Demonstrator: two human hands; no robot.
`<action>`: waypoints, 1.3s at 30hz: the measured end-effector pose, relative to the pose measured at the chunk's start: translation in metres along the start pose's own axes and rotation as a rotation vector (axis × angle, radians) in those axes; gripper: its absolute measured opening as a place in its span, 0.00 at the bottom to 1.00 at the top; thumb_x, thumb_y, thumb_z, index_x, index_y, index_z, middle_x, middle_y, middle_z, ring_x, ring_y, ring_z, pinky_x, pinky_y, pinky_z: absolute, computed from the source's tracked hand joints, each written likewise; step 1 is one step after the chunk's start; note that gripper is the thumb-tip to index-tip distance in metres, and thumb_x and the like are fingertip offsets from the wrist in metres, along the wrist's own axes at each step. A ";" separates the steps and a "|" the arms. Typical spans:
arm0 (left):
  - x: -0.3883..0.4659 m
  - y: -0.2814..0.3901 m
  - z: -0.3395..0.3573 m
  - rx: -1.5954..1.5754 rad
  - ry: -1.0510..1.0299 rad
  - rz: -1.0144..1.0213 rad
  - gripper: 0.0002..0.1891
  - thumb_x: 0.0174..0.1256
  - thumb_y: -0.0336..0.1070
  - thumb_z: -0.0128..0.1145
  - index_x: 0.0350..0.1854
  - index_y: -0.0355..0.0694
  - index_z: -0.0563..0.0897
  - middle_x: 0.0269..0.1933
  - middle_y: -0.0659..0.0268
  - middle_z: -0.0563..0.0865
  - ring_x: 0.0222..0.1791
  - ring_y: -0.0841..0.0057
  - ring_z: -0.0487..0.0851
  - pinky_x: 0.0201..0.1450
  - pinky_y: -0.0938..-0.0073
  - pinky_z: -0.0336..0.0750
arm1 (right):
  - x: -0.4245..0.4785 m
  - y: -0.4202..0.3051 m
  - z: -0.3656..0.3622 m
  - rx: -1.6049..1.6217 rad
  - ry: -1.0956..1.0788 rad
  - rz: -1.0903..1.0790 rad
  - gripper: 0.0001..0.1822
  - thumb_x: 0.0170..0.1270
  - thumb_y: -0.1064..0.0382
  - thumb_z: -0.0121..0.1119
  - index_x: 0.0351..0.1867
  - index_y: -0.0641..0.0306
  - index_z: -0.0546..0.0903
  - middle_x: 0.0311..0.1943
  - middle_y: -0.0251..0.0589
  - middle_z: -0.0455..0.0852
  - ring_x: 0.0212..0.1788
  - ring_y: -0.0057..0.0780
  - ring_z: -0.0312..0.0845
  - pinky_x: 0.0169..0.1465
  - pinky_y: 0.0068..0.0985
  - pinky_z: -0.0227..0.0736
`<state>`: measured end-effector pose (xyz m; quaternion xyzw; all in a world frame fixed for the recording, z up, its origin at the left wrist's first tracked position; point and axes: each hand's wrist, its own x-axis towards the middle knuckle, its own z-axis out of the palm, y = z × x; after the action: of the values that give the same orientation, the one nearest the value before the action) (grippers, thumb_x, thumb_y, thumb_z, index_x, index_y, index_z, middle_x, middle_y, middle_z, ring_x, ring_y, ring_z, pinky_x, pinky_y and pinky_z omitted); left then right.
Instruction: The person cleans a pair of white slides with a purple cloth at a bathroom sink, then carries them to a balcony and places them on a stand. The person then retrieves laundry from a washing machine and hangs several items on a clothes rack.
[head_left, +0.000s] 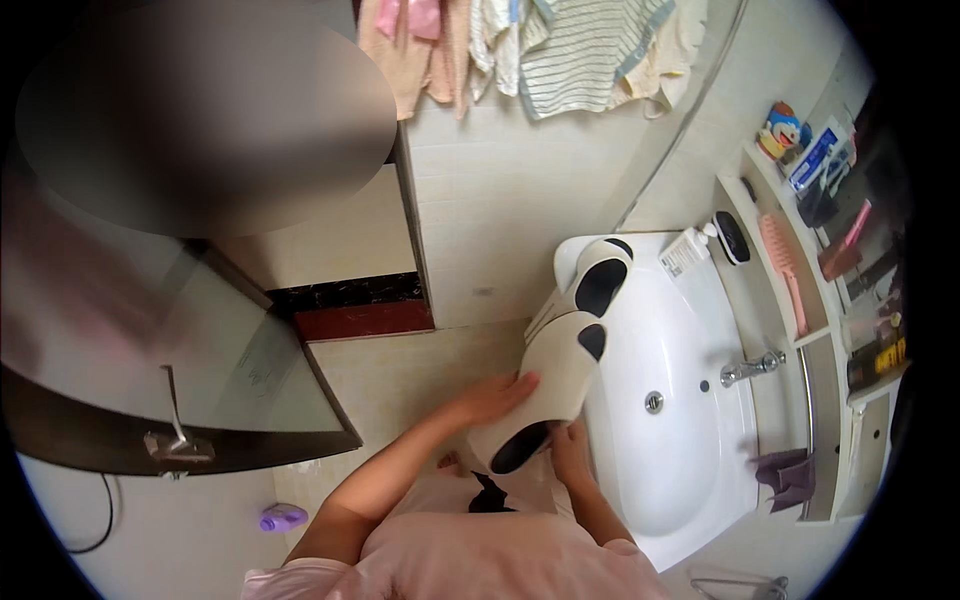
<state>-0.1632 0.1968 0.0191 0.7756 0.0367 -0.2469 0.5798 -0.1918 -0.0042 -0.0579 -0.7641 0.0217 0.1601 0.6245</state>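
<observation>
Before me is a white item with black oval patches (551, 375), slanting beside the washbasin; its exact kind cannot be told. My left hand (499, 401) lies against its left side with the fingers stretched over the surface. At its lower right edge my right hand (571, 454) grips, the fingertips partly hidden. A similar white piece with black patches (574, 298) sits just beyond, against the basin's far left corner. I cannot tell whether the two pieces are joined. The white washbasin (637, 480) stands to the right, with a drain (655, 402) and a chrome tap (750, 369).
A pump bottle (682, 253) stands on the basin's far rim. Wall shelves (814, 334) hold a pink comb (784, 270) and toiletries. Towels (592, 60) hang ahead. At left are a glass door (247, 367) with a metal handle and a purple bottle (283, 517). The upper left is blurred.
</observation>
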 end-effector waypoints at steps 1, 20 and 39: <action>0.007 0.009 0.003 0.020 -0.008 0.034 0.29 0.67 0.57 0.37 0.52 0.33 0.73 0.46 0.54 0.80 0.46 0.67 0.77 0.51 0.72 0.68 | 0.003 -0.004 -0.007 0.005 0.054 -0.080 0.15 0.63 0.60 0.49 0.46 0.68 0.73 0.33 0.37 0.80 0.33 0.23 0.74 0.35 0.23 0.69; 0.297 0.078 0.065 0.585 0.473 0.186 0.21 0.56 0.48 0.56 0.29 0.29 0.77 0.30 0.49 0.81 0.33 0.53 0.79 0.39 0.60 0.72 | 0.128 -0.017 -0.148 0.032 0.384 0.173 0.15 0.60 0.57 0.51 0.26 0.66 0.64 0.18 0.37 0.69 0.13 0.23 0.66 0.18 0.22 0.63; -0.035 -0.107 -0.114 -0.009 1.105 0.312 0.40 0.45 0.42 0.67 0.60 0.27 0.63 0.57 0.53 0.71 0.59 0.63 0.68 0.61 0.67 0.59 | 0.147 -0.087 0.192 -0.085 -0.551 -0.379 0.32 0.53 0.68 0.52 0.61 0.73 0.57 0.48 0.56 0.75 0.48 0.41 0.76 0.51 0.29 0.68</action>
<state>-0.1917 0.3441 -0.0374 0.7832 0.2205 0.2837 0.5074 -0.0735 0.2239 -0.0475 -0.7079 -0.2973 0.2424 0.5931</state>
